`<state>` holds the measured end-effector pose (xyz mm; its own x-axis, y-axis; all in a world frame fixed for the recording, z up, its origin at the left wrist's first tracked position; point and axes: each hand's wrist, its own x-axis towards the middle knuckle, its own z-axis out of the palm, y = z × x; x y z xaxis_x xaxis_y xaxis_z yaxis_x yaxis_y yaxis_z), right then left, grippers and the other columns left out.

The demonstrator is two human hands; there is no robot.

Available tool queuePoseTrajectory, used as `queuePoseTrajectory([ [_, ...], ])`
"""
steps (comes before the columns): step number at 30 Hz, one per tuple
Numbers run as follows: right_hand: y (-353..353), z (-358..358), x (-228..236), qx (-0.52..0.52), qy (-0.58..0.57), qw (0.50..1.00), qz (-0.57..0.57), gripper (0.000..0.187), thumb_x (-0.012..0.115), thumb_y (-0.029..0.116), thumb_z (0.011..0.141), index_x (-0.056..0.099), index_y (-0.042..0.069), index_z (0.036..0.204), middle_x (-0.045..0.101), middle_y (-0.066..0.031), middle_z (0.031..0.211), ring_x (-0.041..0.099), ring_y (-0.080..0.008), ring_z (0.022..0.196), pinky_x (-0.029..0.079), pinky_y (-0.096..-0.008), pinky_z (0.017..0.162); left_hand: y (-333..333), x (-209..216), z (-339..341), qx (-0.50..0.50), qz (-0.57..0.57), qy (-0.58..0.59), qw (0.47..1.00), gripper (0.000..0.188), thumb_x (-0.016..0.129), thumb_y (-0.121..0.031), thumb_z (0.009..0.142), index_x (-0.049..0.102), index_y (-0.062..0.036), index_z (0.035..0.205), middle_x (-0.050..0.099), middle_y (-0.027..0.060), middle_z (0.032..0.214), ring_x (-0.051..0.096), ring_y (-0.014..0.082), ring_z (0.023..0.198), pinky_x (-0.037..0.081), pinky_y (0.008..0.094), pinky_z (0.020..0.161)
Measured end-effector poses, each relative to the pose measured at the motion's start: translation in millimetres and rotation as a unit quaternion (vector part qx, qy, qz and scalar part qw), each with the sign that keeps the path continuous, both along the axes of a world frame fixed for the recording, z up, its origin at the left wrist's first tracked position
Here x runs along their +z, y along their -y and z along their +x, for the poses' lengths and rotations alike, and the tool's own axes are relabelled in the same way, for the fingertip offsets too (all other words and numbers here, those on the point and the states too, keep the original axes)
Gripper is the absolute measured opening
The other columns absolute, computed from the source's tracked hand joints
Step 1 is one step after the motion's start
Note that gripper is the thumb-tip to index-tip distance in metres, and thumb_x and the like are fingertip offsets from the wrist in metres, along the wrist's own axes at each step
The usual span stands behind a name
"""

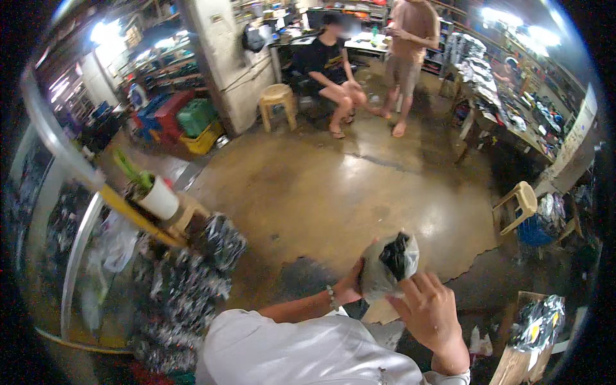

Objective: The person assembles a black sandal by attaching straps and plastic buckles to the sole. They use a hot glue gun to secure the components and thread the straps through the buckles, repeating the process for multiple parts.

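Observation:
Before me is a bundle wrapped in pale, cloudy plastic (380, 277), with a black patch on its upper side; what lies inside is hidden. My left hand (350, 286), a beaded bracelet at its wrist, grips the bundle's left side, its fingers partly hidden behind it. Against the right side, my right hand (428, 309) bends its fingers and thumb onto the plastic. Just below the bundle shows a tan flat piece (380, 312), which I cannot identify.
Shiny black plastic-wrapped packs (186, 295) pile up at left, near a potted plant (157, 197). At right are a wooden board (513, 366) and a stool (521, 200). Another stool (278, 97) stands near two people, one seated (330, 64), one standing (410, 38). A cluttered workbench (507, 115) lines the right.

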<state>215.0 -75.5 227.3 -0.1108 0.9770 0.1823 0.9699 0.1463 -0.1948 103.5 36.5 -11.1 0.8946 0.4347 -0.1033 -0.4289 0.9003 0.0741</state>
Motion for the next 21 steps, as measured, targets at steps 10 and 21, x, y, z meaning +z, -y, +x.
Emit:
queuePoseTrajectory([
  [10,-71,318,-4,-0.366,-0.110,0.924,0.026,0.020,0.063,0.028,0.090,0.062,0.009,0.088,0.058,-0.0107,0.082,0.061,-0.0305,0.074,0.049,-0.0419,0.058,-116,-11,357,-0.236,0.048,-0.067,0.968,0.075,0.061,-0.050,0.088,0.019,-0.0321,0.148,0.036,0.0043,0.148,0.039,0.0268,0.133,0.038,0.0496,0.108],
  [21,-181,727,-52,-0.390,-0.350,0.852,-0.009,0.048,0.055,0.040,0.094,0.050,0.005,0.126,0.046,-0.0263,0.128,0.052,-0.0484,0.111,0.049,-0.0505,0.090,-221,4,749,-0.297,0.113,-0.048,0.947,0.087,0.056,-0.063,0.085,0.005,-0.0392,0.152,0.032,0.0101,0.151,0.042,0.0306,0.132,0.042,0.0502,0.105],
])
